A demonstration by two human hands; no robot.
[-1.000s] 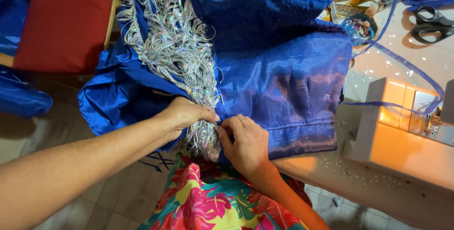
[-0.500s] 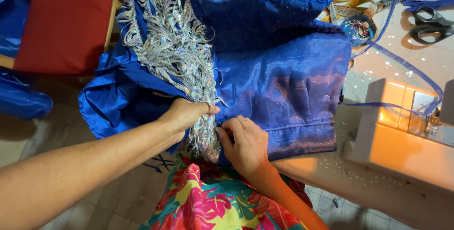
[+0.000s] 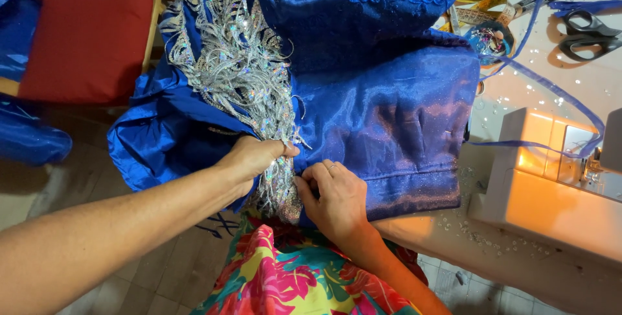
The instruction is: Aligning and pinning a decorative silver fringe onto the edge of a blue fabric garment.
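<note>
At lower centre, left hand pinches the silver sequin trim against the blue satin dress; right hand pinches its seam alongside. Keeping both layers flat and taut seems wise.

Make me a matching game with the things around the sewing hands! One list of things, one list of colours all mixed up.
Things:
1. Fabric
2. Trim
3. Chair seat
4. Scissors

Colours:
a. red
b. black
c. blue
d. silver

Pairs: 1-c, 2-d, 3-a, 4-b.

The left hand pinches the trim; the right hand presses on the fabric beside it.
</note>
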